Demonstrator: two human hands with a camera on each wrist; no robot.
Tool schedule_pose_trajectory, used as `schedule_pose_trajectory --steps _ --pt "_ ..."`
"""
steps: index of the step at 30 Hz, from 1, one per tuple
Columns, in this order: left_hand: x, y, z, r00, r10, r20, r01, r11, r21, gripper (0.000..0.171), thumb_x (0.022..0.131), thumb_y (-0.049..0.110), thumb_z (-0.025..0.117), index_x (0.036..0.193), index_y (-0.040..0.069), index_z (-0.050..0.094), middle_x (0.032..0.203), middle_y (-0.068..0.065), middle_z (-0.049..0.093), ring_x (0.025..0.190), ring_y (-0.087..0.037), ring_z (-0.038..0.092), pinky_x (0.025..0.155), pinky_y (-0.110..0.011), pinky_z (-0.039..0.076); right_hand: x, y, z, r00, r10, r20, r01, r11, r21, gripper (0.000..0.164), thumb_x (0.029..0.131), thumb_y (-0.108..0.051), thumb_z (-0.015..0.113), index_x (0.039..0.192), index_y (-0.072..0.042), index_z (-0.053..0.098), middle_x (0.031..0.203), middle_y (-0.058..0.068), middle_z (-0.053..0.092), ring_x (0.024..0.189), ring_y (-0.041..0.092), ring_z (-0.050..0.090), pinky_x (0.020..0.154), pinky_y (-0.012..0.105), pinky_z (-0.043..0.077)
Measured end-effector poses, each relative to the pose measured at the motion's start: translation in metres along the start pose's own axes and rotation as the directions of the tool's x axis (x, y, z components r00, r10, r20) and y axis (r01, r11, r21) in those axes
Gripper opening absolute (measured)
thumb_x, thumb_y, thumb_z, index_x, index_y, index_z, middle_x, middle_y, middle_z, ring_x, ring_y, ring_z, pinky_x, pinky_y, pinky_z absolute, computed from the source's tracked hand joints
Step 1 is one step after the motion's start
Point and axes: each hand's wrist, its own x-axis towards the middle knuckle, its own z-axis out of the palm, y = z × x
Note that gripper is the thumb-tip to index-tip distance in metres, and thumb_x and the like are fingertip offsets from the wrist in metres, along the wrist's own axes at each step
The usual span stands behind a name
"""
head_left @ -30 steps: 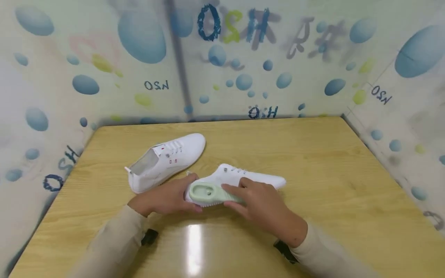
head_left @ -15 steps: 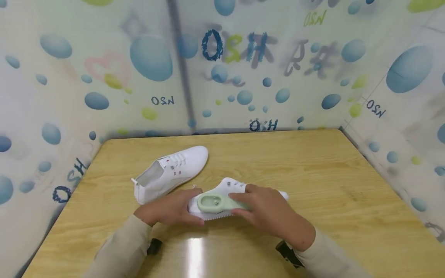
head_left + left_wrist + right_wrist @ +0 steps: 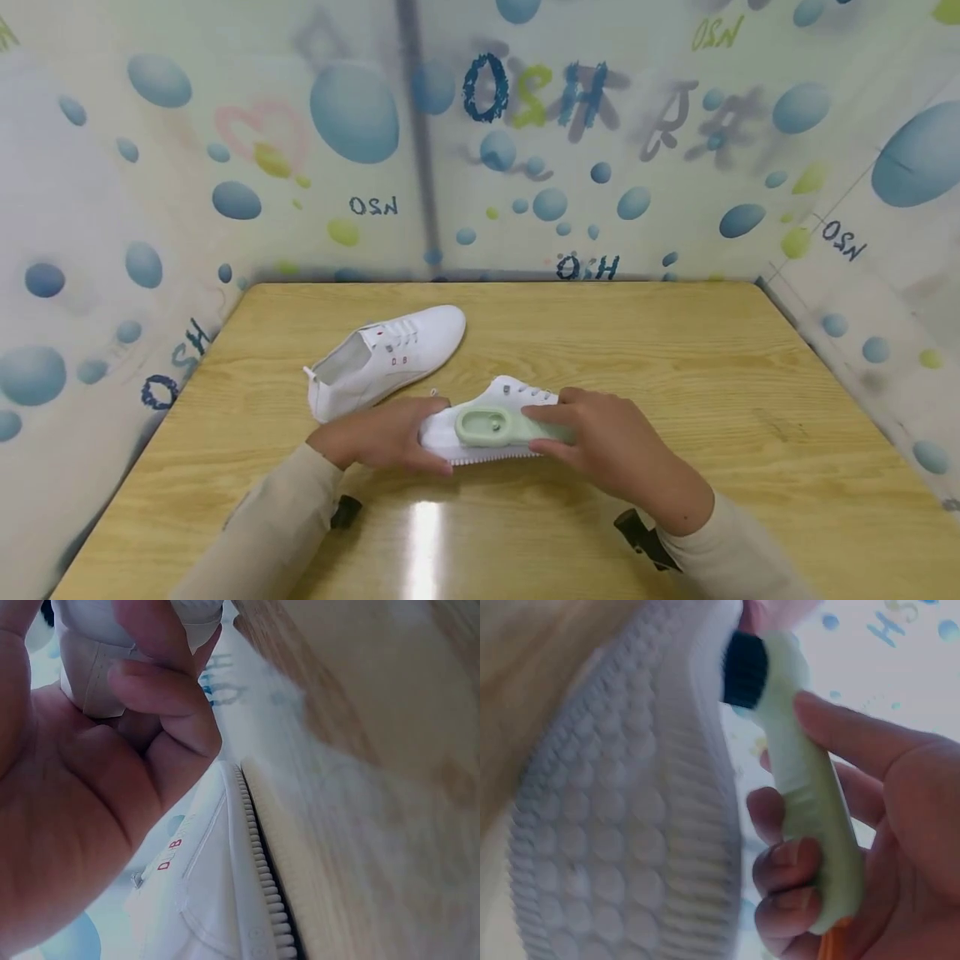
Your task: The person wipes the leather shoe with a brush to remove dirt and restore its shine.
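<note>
A white lace-up shoe (image 3: 442, 433) lies tipped on its side at the middle of the table, toe to the right. My left hand (image 3: 390, 433) grips its heel, fingers curled round it in the left wrist view. A pale green shoe brush (image 3: 483, 425) is in my right hand (image 3: 615, 446), its handle between fingers and thumb. In the right wrist view the brush's dark bristles (image 3: 744, 671) meet the shoe's side, just above the knobbly white sole (image 3: 607, 825). My right hand hides the toe in the head view.
The matching white shoe (image 3: 408, 350) stands upright behind my left hand, toe pointing back right. Both rest on a wooden table (image 3: 712, 358). Patterned walls (image 3: 525, 167) enclose the table's back and sides. An orange cord (image 3: 834, 941) hangs from the brush handle.
The brush has slid along the shoe's side from near the heel toward the toe. My left hand keeps its grip on the heel. The head view has shifted somewhat.
</note>
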Motion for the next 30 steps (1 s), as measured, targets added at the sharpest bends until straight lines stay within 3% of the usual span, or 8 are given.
schedule_pose_trajectory --steps 5,13,24,30 --pt "-0.002 0.001 0.0 1.0 -0.028 -0.009 0.028 1.0 -0.006 0.046 0.077 0.052 0.082 0.101 0.023 0.056 0.087 0.009 0.059 0.081 -0.008 0.055 0.071 -0.025 0.048 0.003 -0.004 0.009 0.995 -0.091 -0.047 0.089 0.995 -0.05 0.038 0.088 -0.042 0.074 0.122 -0.026 0.072 0.089 -0.001 0.065 0.063 0.007 0.05 0.052 0.022 0.039" --pt "-0.001 0.004 -0.002 0.997 -0.071 -0.021 0.071 0.997 -0.02 0.048 0.076 0.055 0.081 0.101 0.021 0.058 0.085 0.007 0.06 0.079 -0.01 0.056 0.068 -0.027 0.048 0.0 0.005 -0.011 0.998 0.053 0.035 -0.053 0.998 -0.021 0.037 0.086 -0.04 0.076 0.122 -0.029 0.073 0.091 -0.001 0.067 0.062 0.007 0.046 0.053 0.024 0.038" --pt "0.0 0.005 -0.002 0.997 -0.074 0.011 0.075 0.995 -0.067 0.045 0.08 0.051 0.08 0.099 0.019 0.053 0.082 0.004 0.061 0.072 -0.01 0.059 0.065 -0.027 0.049 0.005 -0.001 0.007 0.998 -0.057 -0.024 0.057 0.998 -0.022 0.039 0.09 -0.031 0.075 0.126 -0.018 0.07 0.105 0.004 0.069 0.085 0.016 0.065 0.068 0.034 0.055" --pt "0.0 0.003 -0.001 0.997 -0.08 0.013 0.08 0.995 -0.061 0.048 0.079 0.054 0.079 0.1 0.02 0.053 0.083 0.004 0.061 0.073 -0.01 0.06 0.066 -0.027 0.05 0.002 0.01 -0.009 0.999 -0.006 0.043 0.005 1.0 0.02 0.037 0.091 -0.03 0.073 0.126 -0.018 0.07 0.105 0.004 0.071 0.085 0.014 0.064 0.072 0.036 0.054"
